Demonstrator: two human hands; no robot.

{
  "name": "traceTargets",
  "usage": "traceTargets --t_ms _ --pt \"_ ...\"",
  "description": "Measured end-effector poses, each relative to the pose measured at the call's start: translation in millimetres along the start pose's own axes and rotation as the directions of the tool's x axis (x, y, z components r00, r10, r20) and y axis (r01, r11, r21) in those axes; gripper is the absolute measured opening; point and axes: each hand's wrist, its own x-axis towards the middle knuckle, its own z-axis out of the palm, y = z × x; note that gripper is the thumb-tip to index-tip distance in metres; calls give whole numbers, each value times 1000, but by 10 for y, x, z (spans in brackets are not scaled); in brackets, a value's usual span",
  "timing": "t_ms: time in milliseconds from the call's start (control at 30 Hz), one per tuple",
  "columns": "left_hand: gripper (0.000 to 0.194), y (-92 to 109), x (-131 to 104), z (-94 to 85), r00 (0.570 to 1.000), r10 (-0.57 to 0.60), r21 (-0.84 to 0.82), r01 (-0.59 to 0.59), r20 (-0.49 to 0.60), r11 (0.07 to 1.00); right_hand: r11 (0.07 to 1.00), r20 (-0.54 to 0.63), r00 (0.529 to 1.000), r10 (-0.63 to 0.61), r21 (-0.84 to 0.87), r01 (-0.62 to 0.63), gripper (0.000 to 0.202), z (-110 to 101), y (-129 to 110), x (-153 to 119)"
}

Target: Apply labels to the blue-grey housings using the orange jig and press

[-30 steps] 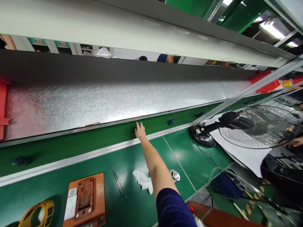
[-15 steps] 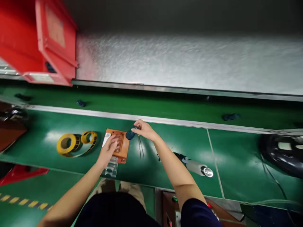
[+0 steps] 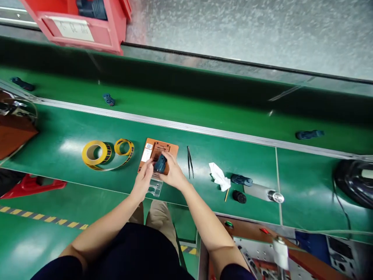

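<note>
A small dark blue plastic housing (image 3: 160, 163) is between my two hands, over the recessed part of an orange-brown fixture block (image 3: 171, 148). My right hand (image 3: 174, 173) grips it from the right, thumb and fingers closed around it. From the left, my left hand (image 3: 142, 179) is closed against its near left side, with the fingertips partly hidden. Whether the housing rests in the recess cannot be made out. The block bears a white label with a square code (image 3: 147, 152), and a clear plastic flap (image 3: 155, 188) sticks out at its near edge. Black tweezers (image 3: 190, 162) lie just right of the block.
Left of the block are a yellow label roll (image 3: 86, 154) and its loose curl (image 3: 117, 147). To the right lie a crumpled white tissue (image 3: 218, 175), another blue housing (image 3: 241, 179), a black round part (image 3: 239, 196) and a bottle (image 3: 258, 191). A red bin (image 3: 112, 37) stands beyond the belt (image 3: 186, 112).
My right hand has brought the housing from the block's far right corner toward me, over its recess. My left hand has moved off the block's middle to the housing's side. The view has tilted down.
</note>
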Motion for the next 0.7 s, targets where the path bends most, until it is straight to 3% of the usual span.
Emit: traceTargets --t_ms 67,133,200,267,333,533,700 --pt "51 -126 -67 -218 974 195 277 -158 -113 948 1000 -74 997 7 -19 -9 89 104 153 136" --pt "51 -299 -112 -423 946 274 422 -180 -173 888 999 -103 995 2 -48 -7 90 155 305 276" --pt "53 -486 -144 -567 968 191 416 -109 -162 903 997 -90 996 -16 -78 9 91 168 433 367" --pt "61 -637 -176 -637 998 -3 321 21 -55 947 994 -42 998 -38 -104 34 92 153 530 393" --pt "69 -712 -215 -657 986 -148 219 127 81 967 990 22 998 -53 -131 56 93 118 595 374" --pt "59 -538 -323 -703 955 -104 33 98 277 995 970 118 991 -59 -227 84 92 5 650 325" --pt "33 -372 -360 -723 938 -105 85 81 331 993 988 114 991 -65 -132 80 87 0 698 336"
